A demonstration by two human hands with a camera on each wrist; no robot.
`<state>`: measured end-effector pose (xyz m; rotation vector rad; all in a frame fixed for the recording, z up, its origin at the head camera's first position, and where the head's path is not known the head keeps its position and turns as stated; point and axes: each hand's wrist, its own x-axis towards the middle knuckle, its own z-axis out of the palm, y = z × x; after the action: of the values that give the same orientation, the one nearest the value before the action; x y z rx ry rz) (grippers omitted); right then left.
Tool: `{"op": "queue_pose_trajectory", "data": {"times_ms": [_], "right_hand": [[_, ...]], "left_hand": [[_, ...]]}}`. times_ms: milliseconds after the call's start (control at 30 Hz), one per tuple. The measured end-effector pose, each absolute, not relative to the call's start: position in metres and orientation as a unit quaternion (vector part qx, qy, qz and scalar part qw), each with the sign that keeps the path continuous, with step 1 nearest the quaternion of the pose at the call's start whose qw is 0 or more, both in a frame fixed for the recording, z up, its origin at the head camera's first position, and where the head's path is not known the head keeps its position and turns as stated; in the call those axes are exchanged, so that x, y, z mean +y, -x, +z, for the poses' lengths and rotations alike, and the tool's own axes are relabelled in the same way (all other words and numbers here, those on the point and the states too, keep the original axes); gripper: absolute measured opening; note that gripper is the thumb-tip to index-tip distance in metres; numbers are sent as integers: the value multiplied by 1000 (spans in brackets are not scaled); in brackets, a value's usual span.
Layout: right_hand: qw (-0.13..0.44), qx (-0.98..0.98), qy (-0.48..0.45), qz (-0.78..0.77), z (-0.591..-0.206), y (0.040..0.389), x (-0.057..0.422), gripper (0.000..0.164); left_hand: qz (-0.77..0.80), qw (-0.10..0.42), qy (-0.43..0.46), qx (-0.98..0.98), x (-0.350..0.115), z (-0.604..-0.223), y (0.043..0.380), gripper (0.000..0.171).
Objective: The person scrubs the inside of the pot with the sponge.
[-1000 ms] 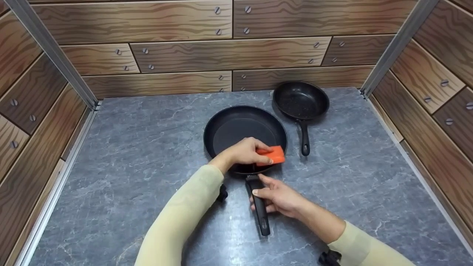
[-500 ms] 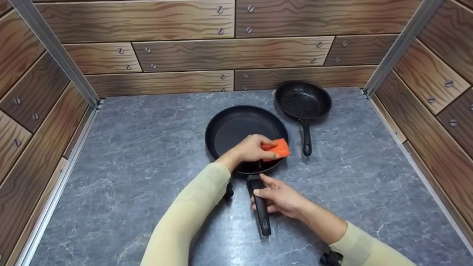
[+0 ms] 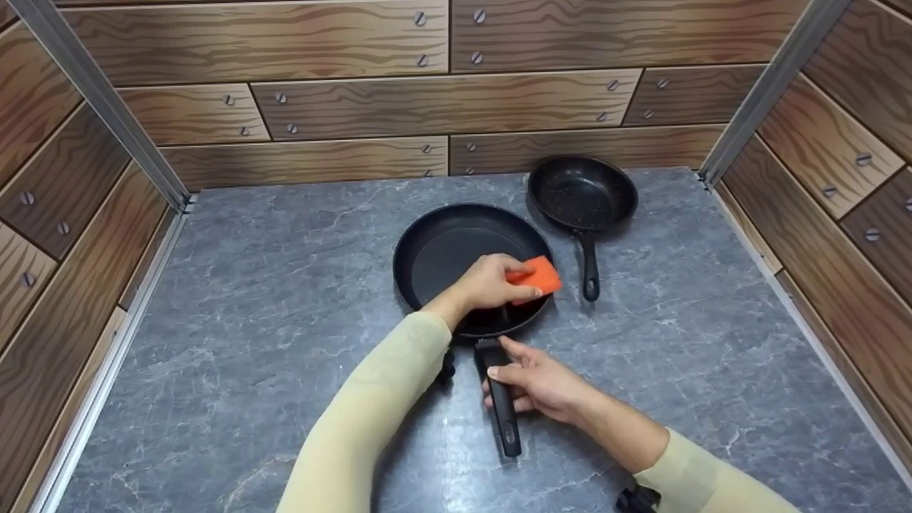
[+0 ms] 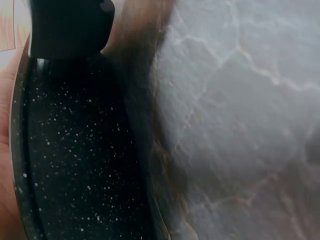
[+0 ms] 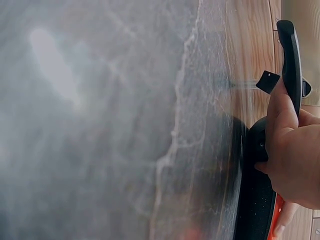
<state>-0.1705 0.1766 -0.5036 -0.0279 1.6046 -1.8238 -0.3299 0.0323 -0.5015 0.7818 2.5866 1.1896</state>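
A large black frying pan (image 3: 456,249) lies on the marbled tabletop with its handle (image 3: 504,417) towards me. My left hand (image 3: 490,281) holds an orange sponge (image 3: 541,276) against the inside of the pan, at its right side near the rim. Fingers and palm cover part of the sponge. On the handle, close to the pan, my right hand (image 3: 545,385) grips with the thumb on top and fingers beneath. The left wrist view shows the pan's speckled outer wall (image 4: 85,150) close up. From the right wrist, my right hand (image 5: 295,155) is seen around the handle.
A smaller black frying pan (image 3: 583,192) stands at the back right, its handle pointing towards me beside the large pan. Wood-patterned walls (image 3: 349,107) enclose the tabletop (image 3: 285,285) at the back and both sides, with metal posts (image 3: 769,92) at the corners.
My left hand has slid the sponge away from me and slightly right along the pan's right side. The right hand stays on the handle, and both pans stay put.
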Motion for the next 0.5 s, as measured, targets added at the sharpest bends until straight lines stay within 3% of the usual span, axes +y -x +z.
{"op": "queue_pose_trajectory", "data": {"times_ms": [500], "right_hand": [[346, 621, 11, -703, -505, 170, 177, 94]], "left_hand": [[335, 59, -276, 899, 40, -501, 338, 60]]}}
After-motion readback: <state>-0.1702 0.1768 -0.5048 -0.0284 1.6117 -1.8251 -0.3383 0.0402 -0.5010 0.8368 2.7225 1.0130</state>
